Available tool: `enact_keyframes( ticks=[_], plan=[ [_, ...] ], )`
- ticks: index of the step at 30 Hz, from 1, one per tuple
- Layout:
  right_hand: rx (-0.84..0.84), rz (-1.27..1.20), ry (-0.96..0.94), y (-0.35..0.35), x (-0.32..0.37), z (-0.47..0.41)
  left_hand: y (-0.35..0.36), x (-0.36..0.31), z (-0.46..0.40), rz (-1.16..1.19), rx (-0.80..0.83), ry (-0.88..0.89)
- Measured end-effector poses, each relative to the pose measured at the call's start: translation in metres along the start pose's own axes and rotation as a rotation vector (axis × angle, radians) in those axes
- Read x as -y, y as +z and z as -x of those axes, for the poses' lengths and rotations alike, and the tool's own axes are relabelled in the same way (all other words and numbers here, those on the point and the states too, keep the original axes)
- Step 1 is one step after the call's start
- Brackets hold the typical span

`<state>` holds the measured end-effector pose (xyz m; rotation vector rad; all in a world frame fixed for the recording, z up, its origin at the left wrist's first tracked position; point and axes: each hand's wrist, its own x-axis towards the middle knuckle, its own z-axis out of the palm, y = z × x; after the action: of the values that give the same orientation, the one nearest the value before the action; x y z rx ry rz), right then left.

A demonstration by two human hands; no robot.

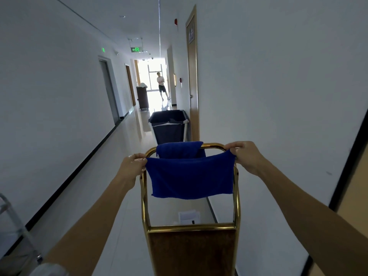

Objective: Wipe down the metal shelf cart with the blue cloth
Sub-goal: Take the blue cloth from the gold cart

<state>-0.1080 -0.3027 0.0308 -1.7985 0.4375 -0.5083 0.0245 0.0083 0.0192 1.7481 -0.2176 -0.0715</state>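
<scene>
Head view: a long white corridor, seen forward and down over two bare outstretched arms.
Left hand: its fingers are curled and pinch the left top corner of the blue cloth, close beside the left bend of the cart's top rail.
Right hand: its fingers are curled and pinch the right top corner of the cloth, just above the right upright of the cart.
Blue cloth: held stretched between the two hands, it hangs flat in front of the cart's upper frame, with its lower edge free and well above the lower crossbar.
Second blue cloth: it is draped over the top rail of the cart, just behind the held one.
Metal shelf cart: a gold-coloured tubular frame with rounded top corners stands upright directly in front of the person; a brown panel fills the part below the lower crossbar.
Floor: pale and glossy, with a white paper-like sheet visible through the frame.
Laundry bin: a dark, open bin stands beyond the cart along the right wall.
Far cart: it stands near the left wall, further down.
Distant person: standing at the bright end of the corridor.
Exit sign: green, hanging from the ceiling.
Door: wooden, on the right wall.
</scene>
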Motion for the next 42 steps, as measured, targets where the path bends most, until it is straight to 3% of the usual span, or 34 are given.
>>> enact_keyframes(
  ticks=[3,7,12,14,17,21,25,30,36,42],
  plan=[
    [0.119,-0.018,-0.018,-0.011,0.010,0.000,-0.012,-0.011,-0.001,0.128,0.046,0.006],
    [0.303,0.079,-0.088,-0.017,0.026,0.002,-0.026,-0.025,-0.006,0.067,0.056,0.114],
    [0.275,0.607,-0.258,0.002,0.029,0.000,-0.037,-0.033,-0.013,-0.167,-0.049,0.261],
    [0.190,0.647,-0.323,0.009,0.030,-0.002,-0.043,-0.034,-0.014,-0.331,-0.102,0.337],
    [0.102,0.573,-0.415,0.013,0.039,-0.004,-0.053,-0.034,-0.014,-0.525,-0.168,0.418],
    [0.108,0.227,-0.319,0.017,0.055,-0.006,-0.061,-0.043,-0.013,-0.500,-0.196,0.459],
    [0.099,-0.058,-0.238,0.025,0.069,-0.005,-0.060,-0.055,-0.009,-0.242,-0.131,0.334],
    [0.055,-0.084,-0.224,0.039,0.080,-0.005,-0.063,-0.063,-0.003,0.191,-0.047,0.120],
    [0.139,-0.286,-0.010,0.056,0.083,-0.002,-0.065,-0.060,0.003,0.367,-0.031,-0.078],
    [0.337,-0.461,-0.013,0.090,0.094,0.013,-0.049,-0.061,0.012,0.448,0.082,-0.055]
  ],
)
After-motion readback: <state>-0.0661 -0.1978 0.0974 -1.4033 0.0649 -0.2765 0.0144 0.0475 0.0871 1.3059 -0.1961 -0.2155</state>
